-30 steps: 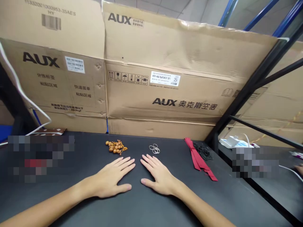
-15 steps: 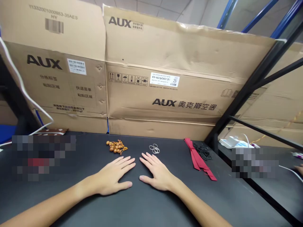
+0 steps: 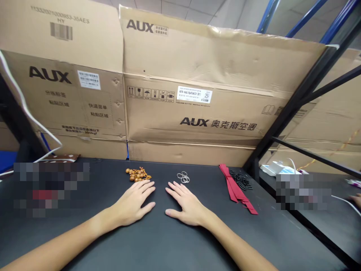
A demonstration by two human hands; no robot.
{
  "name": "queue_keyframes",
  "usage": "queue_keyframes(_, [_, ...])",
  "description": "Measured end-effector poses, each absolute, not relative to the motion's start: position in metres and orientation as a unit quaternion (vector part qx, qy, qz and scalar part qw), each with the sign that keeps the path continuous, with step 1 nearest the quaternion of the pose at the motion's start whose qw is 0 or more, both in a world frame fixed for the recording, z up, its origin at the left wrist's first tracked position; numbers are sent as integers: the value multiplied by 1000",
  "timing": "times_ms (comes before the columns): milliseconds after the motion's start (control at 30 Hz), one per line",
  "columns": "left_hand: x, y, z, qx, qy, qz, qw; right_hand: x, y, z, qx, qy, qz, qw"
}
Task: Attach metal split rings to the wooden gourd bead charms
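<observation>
On the black worktop (image 3: 169, 244), the left hand (image 3: 131, 201) has slid a little left and lies flat, fingers spread, holding nothing. Its fingertips are just beside the wooden gourd beads (image 3: 137, 174), though whether they touch is hard to tell. The right hand (image 3: 187, 207) lies open and empty too, just near the small heap of metal rings (image 3: 183, 177). Further right, well apart from both hands, sit a red ribbon (image 3: 234, 188) and small black pieces (image 3: 241, 179). AUX cartons (image 3: 197, 75) stand along the far edge.
</observation>
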State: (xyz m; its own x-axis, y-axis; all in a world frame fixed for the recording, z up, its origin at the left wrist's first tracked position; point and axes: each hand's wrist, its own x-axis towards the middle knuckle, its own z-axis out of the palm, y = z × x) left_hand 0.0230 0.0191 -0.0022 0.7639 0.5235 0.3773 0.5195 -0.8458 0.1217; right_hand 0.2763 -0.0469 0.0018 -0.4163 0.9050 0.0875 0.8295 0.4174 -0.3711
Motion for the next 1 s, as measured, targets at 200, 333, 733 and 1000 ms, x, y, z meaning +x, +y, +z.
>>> queue_keyframes(200, [24, 32, -13, 906, 341, 247, -54, 277, -47, 3, -521, -830, 143, 138])
queue_keyframes(333, [25, 32, -12, 909, 336, 240, -49, 278, -46, 2, -519, -831, 140, 140])
queue_keyframes(733, [27, 31, -11, 891, 382, 226, -97, 266, -45, -9, -651, -732, -70, 187])
queue_keyframes(1000, [28, 28, -6, 900, 368, 229, -49, 266, -46, -5, -655, -734, -55, 172])
